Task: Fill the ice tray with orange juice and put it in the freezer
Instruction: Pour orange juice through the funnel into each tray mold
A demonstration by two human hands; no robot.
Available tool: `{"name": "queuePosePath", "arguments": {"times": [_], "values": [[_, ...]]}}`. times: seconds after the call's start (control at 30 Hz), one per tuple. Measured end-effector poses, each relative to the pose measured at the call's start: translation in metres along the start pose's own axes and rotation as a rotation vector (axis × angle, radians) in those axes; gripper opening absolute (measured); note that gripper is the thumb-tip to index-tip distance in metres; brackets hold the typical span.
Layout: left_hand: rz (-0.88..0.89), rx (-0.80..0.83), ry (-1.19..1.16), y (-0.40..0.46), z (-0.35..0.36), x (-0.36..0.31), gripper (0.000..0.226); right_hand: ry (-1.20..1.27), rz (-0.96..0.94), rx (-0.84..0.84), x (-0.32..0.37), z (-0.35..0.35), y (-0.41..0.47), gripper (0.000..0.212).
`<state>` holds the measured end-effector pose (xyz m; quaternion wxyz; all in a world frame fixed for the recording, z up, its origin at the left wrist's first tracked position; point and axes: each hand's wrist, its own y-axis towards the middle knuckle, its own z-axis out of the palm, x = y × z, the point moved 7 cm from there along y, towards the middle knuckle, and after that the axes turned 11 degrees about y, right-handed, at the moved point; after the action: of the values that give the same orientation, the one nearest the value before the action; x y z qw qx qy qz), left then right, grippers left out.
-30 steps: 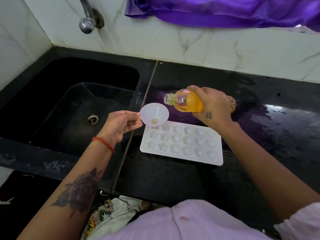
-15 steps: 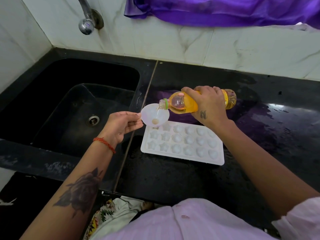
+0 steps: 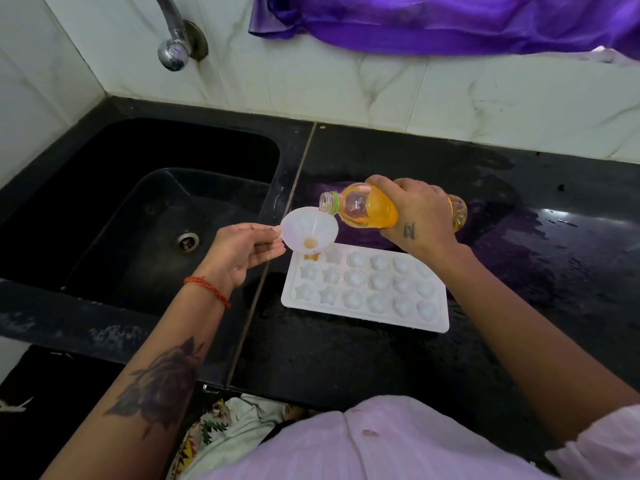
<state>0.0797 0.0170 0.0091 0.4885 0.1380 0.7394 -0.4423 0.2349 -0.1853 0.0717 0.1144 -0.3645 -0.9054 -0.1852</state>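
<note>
Pouring well meant my right hand [image 3: 420, 216], wrapped round the bottle [image 3: 367, 211], tipped slowly while my left hand [image 3: 246, 252] pinched the funnel [image 3: 309, 230] over the ice tray [image 3: 367, 318]'s far-left cell, near the counter [image 3: 346, 358]'s sink edge.

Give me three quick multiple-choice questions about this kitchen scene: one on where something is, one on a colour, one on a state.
1. Where is the funnel held?
A. Over the ice tray's far left corner
B. Over the sink
C. On the wall ledge

2. What colour is the cloth above the counter?
A. Red
B. Purple
C. Green

3. The bottle is:
A. Upright, capped
B. Lying on the counter
C. Tipped, uncapped, mouth at the funnel

Answers: 1 A, its spout sits above that corner cell; 2 B, plainly purple; 3 C, the right hand tilts it, no cap.
</note>
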Motion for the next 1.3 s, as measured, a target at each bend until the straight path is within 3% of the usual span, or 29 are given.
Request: {"name": "queuePosePath", "arguments": {"times": [0.3,0.77,1.3], "values": [[0.09,0.043,-0.032,-0.006,0.005,-0.018,0.003,0.122,0.053,-0.082,-0.003,-0.021,-0.013,0.068],[0.051,0.092,-0.003,-0.009,0.033,-0.015,0.002,-0.064,0.068,-0.027,-0.023,-0.021,-0.027,0.065],[0.033,0.09,0.017,-0.012,0.035,-0.01,0.002,-0.114,0.06,-0.01,-0.021,-0.019,-0.03,0.06]]}}
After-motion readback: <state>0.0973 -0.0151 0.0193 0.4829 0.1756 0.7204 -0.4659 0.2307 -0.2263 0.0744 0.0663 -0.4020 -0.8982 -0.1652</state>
